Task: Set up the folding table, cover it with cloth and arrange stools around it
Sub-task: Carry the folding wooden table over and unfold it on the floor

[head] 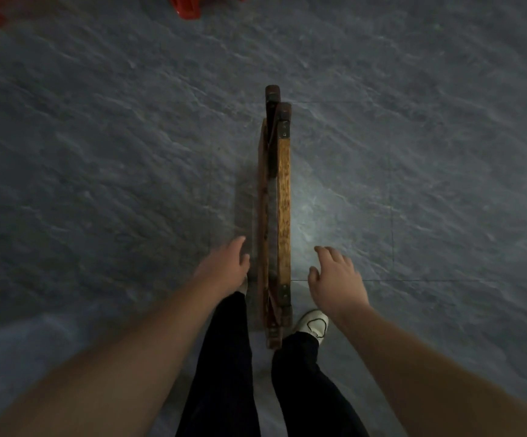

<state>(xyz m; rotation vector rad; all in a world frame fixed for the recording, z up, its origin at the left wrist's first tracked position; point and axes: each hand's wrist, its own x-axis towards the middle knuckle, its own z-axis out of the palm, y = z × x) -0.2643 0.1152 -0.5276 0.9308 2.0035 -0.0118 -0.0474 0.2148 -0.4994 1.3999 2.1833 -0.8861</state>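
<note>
The table (pixel 282 197) is standing folded on its long edge on the floor (pixel 98 152), running straight away from the person, with its near end sitting between their legs and a white shoe (pixel 314 324) just beside that end on the right. The left hand (pixel 224 269) is hovering close against the table's left face, fingers straight and loosely together, holding nothing; whether it is touching the wood is hard to tell. The right hand (pixel 338 279) is hanging a little apart from the table's right face, fingers spread and lightly bent, also gripping nothing. Far beyond the table's far end, red shapes that are probably the stools (pixel 186 7) are showing at the frame's top edge, cut off. The task is looking barely begun: no legs are out and no cloth is showing. The person seems to be reaching to take hold of the top edge. To do this well, both hands should be closing on the table from either side, near its middle rather than its near end, so that it is not tipping while it is being lifted. Fingers should be staying clear of the hinged legs lying between the boards, which may be pinching as they are swinging open.
</note>
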